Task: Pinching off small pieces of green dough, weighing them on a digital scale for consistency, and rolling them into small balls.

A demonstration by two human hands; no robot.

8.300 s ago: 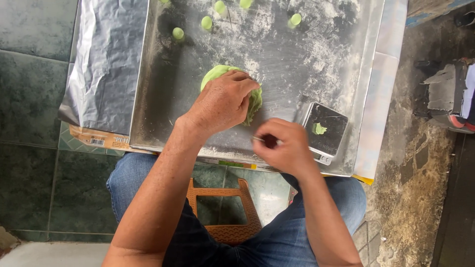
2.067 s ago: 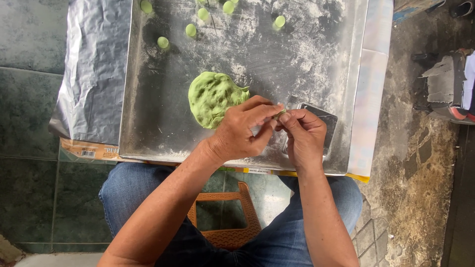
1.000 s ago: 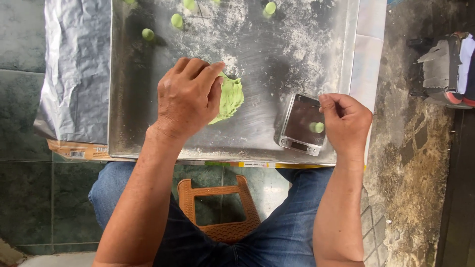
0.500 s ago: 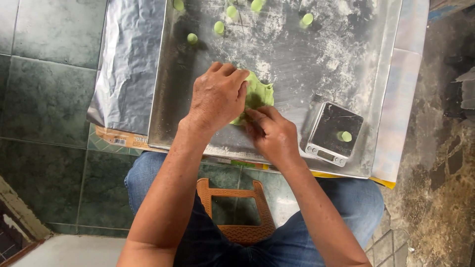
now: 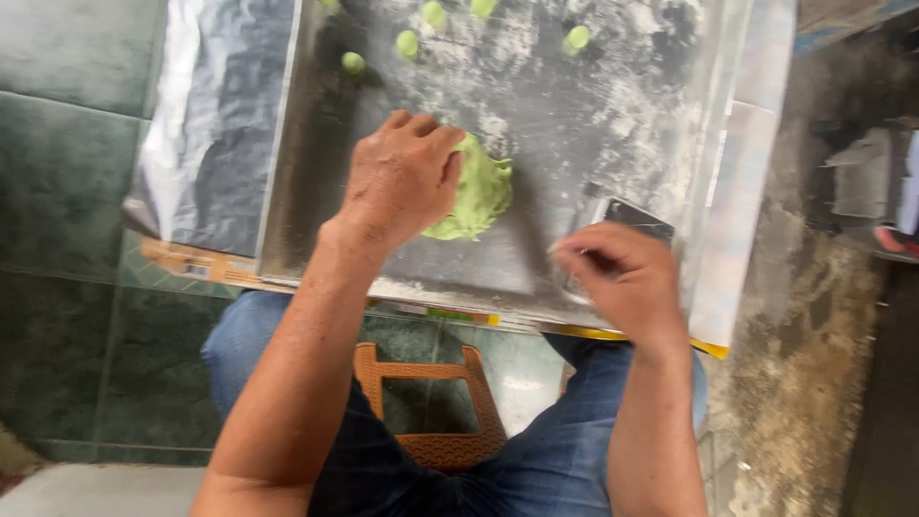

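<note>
A lump of green dough (image 5: 481, 194) lies on a floured metal work surface (image 5: 593, 115). My left hand (image 5: 400, 179) rests palm down on the dough's left part, fingers spread over it. My right hand (image 5: 613, 280) hovers over a small black digital scale (image 5: 637, 217) near the surface's front right; it is motion-blurred and its fingers are curled, so whether it holds a pinch of dough is unclear. Several small green dough balls (image 5: 408, 43) sit along the far edge.
Crumpled foil (image 5: 206, 144) covers the left of the table. Green floor tiles (image 5: 67, 182) lie to the left, rough concrete floor (image 5: 814, 316) to the right. An orange plastic stool (image 5: 431, 421) shows between my knees in blue jeans.
Half a second ago both hands were together on the dough. My right hand has since moved right, over the scale, while the left stays on the dough. The view shifted.
</note>
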